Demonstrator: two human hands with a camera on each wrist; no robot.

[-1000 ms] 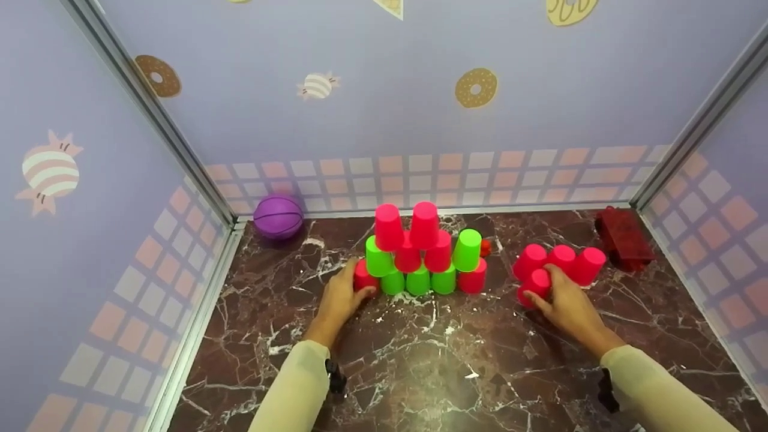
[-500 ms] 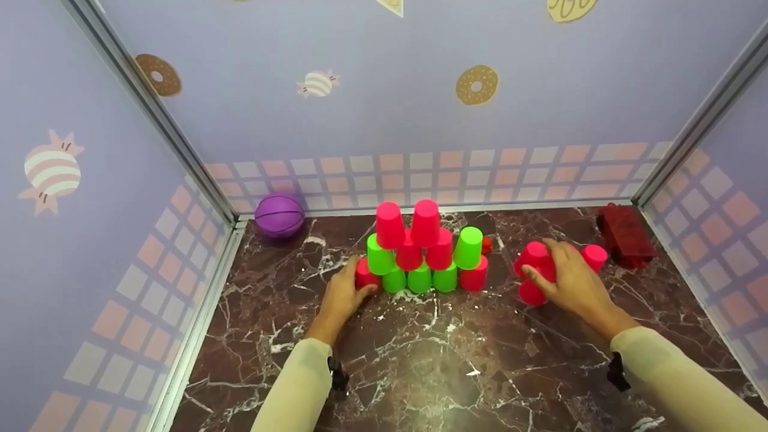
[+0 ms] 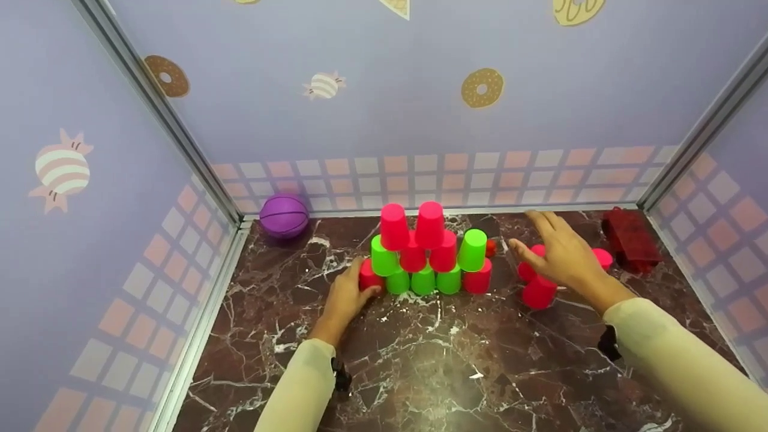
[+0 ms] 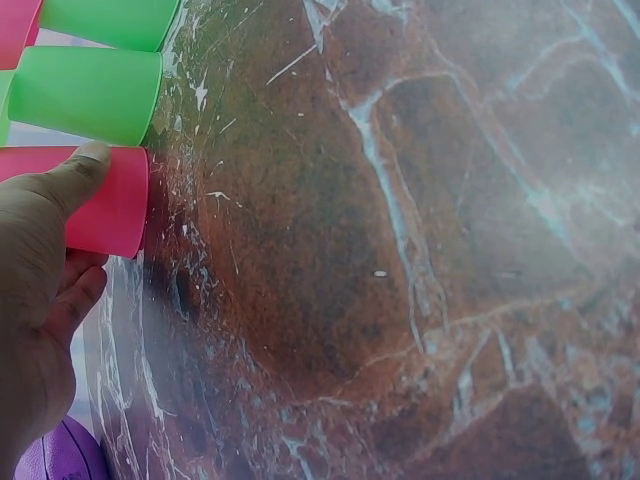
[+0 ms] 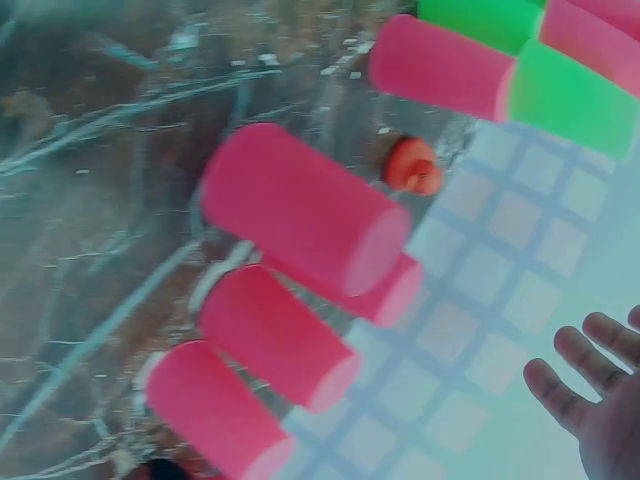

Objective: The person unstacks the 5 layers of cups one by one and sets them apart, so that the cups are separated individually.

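My left hand (image 3: 344,303) holds the pink cup (image 3: 369,277) at the left end of a cup pyramid; its thumb lies on the near side in the left wrist view. Green cups (image 3: 423,281) and another pink cup (image 3: 477,277) continue the bottom row. Above stand green and pink cups, topped by two pink cups (image 3: 393,227) side by side. My right hand (image 3: 564,258) hovers with fingers extended over several separate upside-down pink cups, partly hiding them. The nearest is a pink cup (image 3: 538,292). In the right wrist view these cups (image 5: 305,210) are apart from the hand.
A purple ball (image 3: 284,216) sits in the back left corner. A red translucent block-shaped object (image 3: 631,240) lies at the back right. Behind the pyramid is a small orange-red object (image 5: 413,167). Patterned walls (image 3: 384,120) enclose the marbled surface (image 3: 432,372).
My right hand has left the nearest pink cup of the separate group, risen over the others and straightened its fingers. The left hand stays on its cup. The pyramid looks unchanged.
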